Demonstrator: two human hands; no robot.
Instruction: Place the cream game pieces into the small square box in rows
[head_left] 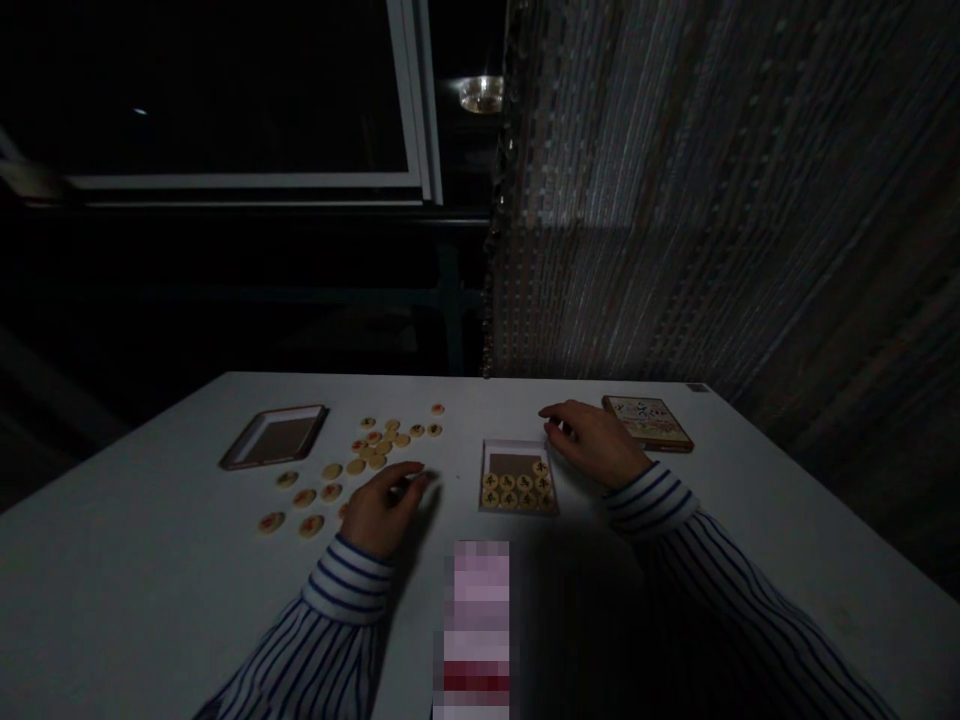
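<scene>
My left hand [381, 508] hovers at the near right side of the loose xiangqi pieces [356, 466], its thumb and forefinger slightly apart with nothing visible between them. Some pieces show red characters, others dark ones or a plain face. The open box [517, 512] holds several dark-lettered pieces [517, 483] in rows along its near side, with one more at the right above them. Just beyond the box's right edge is my right hand [598, 445], fingers loosely bent, thumb apart and no piece seen in it.
An open tray-like lid [325, 412] lies at the left of the white table [172, 560]. A closed patterned box [651, 422] sits to the right, behind my right hand. A string curtain [600, 250] hangs beyond the far edge; the room is dim.
</scene>
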